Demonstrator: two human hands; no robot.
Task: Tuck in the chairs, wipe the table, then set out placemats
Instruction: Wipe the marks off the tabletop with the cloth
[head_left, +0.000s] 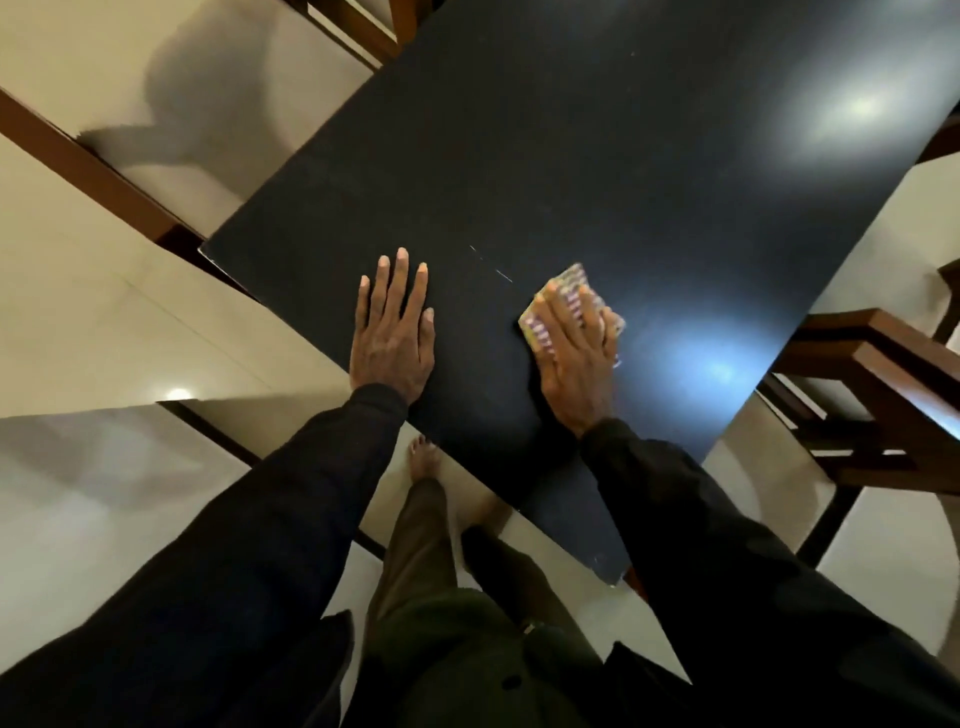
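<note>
Closest below the hands, a bare foot (423, 457) stands on the pale tiled floor (104, 322) just beside the near edge of the table (571, 156). Dark trousers (415, 545) rise above it, and black sleeves (234, 545) reach forward on either side.

Past the cuffs, the left hand (392, 338) lies flat on the dark tabletop, palm down, fingers straight and slightly spread, holding nothing. Well to its right, the right hand (574, 358) presses down on a folded cleaning cloth (569, 278) (yellowish, with a pale patterned face). Its fingers are spread straight across the cloth rather than curled round it. The cloth lies under the palm and fingers, and its corners show beyond the fingertips and to the hand's right.

Between the two hands, a little beyond the fingertips, thin pale marks (491, 265) streak the surface. Farther out, past the right hand, the tabletop carries two soft reflections of light.

Right of the right hand, a wooden chair (893, 364) stands near the table's edge. Left of and beyond the left hand, a second chair (88, 166) with a pale seat sits close to the table's far-left side.
</note>
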